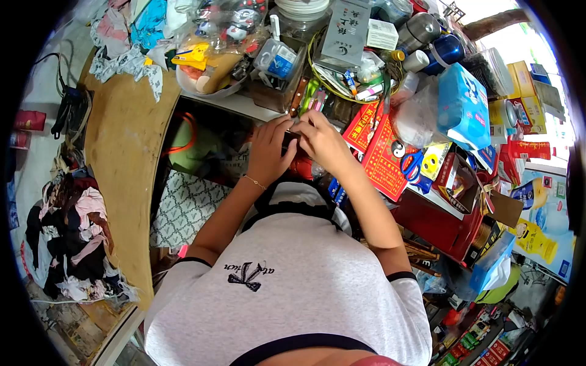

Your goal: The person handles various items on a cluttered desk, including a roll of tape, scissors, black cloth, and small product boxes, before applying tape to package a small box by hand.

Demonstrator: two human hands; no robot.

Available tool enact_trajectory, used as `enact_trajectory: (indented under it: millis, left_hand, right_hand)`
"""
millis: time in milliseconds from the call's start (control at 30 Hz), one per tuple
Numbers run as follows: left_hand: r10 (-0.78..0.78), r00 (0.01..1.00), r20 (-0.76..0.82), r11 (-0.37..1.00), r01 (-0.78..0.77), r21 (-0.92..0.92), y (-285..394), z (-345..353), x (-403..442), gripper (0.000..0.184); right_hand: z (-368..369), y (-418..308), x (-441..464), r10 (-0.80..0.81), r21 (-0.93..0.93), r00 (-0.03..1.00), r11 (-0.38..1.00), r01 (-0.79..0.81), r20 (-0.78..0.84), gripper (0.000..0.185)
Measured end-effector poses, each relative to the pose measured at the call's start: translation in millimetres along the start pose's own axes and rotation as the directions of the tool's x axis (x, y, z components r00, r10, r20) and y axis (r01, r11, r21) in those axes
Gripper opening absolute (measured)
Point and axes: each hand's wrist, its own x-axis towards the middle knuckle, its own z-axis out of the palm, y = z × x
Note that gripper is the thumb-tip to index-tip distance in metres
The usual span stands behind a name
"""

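Observation:
My left hand [268,149] and my right hand [321,141] meet at the near edge of the cluttered surface, with their fingers bent and their fingertips close together. Both look closed on something small; it is hidden by the fingers, and only a dark patch shows between the hands. Just beyond the fingertips lies a brown handle with pale rivets [299,94], beside a pink and green item [316,97]. Right of my right hand are red printed sheets [381,161] and blue-handled scissors [412,165].
A bowl of odds and ends [210,88], a box holding a clear container [276,61] and a wire-rimmed basket [342,94] crowd the far side. A blue package [464,104] stands right. To the left are a wooden board [119,183] and a fabric heap [70,238].

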Motion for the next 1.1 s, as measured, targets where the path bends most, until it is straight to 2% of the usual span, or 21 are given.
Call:
enact_trajectory:
  millis: [100, 367, 733, 833, 967, 1033, 1100]
  left_hand:
    - [-0.025, 0.999, -0.022, 0.999, 0.026, 0.024, -3, 0, 0, 0.043]
    - [-0.053, 0.999, -0.014, 0.998, 0.053, 0.021, -6, -7, 0, 0.044]
    - [-0.056, 0.998, 0.02, 0.997, 0.057, -0.047, 0, -6, 3, 0.045]
    - [-0.045, 0.999, 0.01, 0.998, 0.046, -0.032, -1, -4, 3, 0.045]
    - [-0.045, 0.998, 0.047, 0.995, 0.049, -0.084, 1, -1, 2, 0.045]
    - [-0.03, 0.999, 0.039, 0.992, 0.034, -0.121, 3, 2, 3, 0.045]
    - [0.026, 0.998, 0.05, 0.988, -0.018, -0.156, 9, 4, 7, 0.045]
  right_hand:
    - [8, 4, 12, -0.048, -0.033, 0.997, 0.998, 0.05, 0.057, 0.022]
    - [9, 5, 16, -0.071, 0.017, 0.996, 0.997, 0.07, 0.055, 0.02]
    - [12, 27, 26, -0.068, -0.163, 0.997, 0.985, 0.064, -0.021, 0.018]
    - [5, 14, 20, -0.056, -0.213, 0.995, 0.976, 0.037, -0.082, 0.016]
    - [-17, -18, -4, -0.029, -0.186, 0.976, 0.982, -0.012, -0.216, 0.015]
    - [-33, -31, -25, -0.011, -0.19, 0.925, 0.98, -0.066, -0.379, 0.018]
    - [-46, -25, -54, 0.052, -0.26, 0.824, 0.936, -0.238, -0.564, 0.021]
